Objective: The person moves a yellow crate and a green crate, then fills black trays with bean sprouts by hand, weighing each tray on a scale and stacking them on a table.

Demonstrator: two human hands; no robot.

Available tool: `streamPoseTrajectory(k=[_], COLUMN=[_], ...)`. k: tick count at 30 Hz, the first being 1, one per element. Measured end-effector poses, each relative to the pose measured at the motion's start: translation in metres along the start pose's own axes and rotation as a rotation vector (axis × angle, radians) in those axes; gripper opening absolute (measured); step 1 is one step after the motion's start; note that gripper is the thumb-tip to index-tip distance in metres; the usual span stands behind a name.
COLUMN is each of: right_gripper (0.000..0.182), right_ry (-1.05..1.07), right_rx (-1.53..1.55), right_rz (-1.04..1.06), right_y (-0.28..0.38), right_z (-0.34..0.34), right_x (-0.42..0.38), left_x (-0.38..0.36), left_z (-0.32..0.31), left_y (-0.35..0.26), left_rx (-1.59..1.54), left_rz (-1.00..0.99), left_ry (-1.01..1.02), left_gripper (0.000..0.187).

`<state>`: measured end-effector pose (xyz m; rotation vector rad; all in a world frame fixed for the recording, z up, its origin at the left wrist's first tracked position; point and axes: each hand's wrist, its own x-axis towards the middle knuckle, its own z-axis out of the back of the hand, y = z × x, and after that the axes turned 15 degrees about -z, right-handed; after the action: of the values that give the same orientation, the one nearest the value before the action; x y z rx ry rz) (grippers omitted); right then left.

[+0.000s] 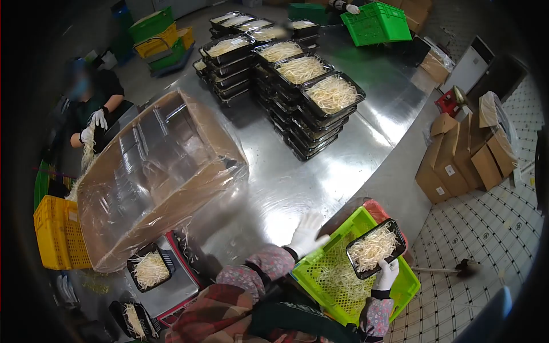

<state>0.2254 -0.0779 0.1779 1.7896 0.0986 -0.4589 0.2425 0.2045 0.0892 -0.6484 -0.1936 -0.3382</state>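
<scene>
My right hand (pixel 386 275), in a white glove, grips the near edge of a black tray of bean sprouts (pixel 373 249). The tray is tilted above a lime-green crate (pixel 303 271) that has loose sprouts (pixel 346 283) at its bottom. Empty and with fingers spread, my gloved left hand (pixel 307 235) is over the steel table (pixel 274 194) by the crate's upper left corner. Further left, another sprout tray (pixel 150 270) sits on a flat metal surface with a red edge (pixel 177 291). Below it is a partly filled tray (pixel 135 321).
Stacks of filled sprout trays (pixel 331 94) stand on the table's far part. A plastic-lined box of trays (pixel 154 154) lies at left, beside a yellow crate (pixel 60 228). A co-worker (pixel 97 97) handles sprouts there. Another person's gloved hand (pixel 353 9) touches a green crate (pixel 377 24). Cardboard boxes (pixel 466 154) stand right.
</scene>
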Motion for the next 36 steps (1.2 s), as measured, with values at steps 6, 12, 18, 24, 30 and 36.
streamPoseTrajectory(k=[6, 12, 18, 24, 30, 36], right_gripper=[0.019, 0.015, 0.016, 0.017, 0.018, 0.050], right_ry=[-0.114, -0.297, -0.253, 0.049, 0.369, 0.674], right_rx=[0.069, -0.066, -0.104, -0.044, -0.256, -0.206], right_rz=[0.086, 0.007, 0.006, -0.149, -0.481, -0.670], right_y=[0.022, 0.007, 0.003, -0.011, -0.101, -0.146], right_z=[0.035, 0.070, 0.037, -0.039, -0.188, -0.224], right_x=[-0.027, -0.046, -0.032, 0.010, 0.048, 0.042], left_x=[0.014, 0.087, 0.077, -0.047, -0.071, -0.111], left_z=[-0.024, 0.020, -0.072, -0.083, -0.009, -0.006], left_y=[-0.046, 0.145, -0.015, -0.026, -0.009, 0.013], left_rx=[-0.293, 0.383, -0.031, -0.923, -0.731, -0.697], left_rz=[-0.540, 0.521, -0.411, -0.140, -0.049, 0.100], left_ry=[0.092, -0.447, 0.200, 0.802, 0.941, 0.471], left_gripper=[0.042, 0.072, 0.053, 0.048, 0.048, 0.038])
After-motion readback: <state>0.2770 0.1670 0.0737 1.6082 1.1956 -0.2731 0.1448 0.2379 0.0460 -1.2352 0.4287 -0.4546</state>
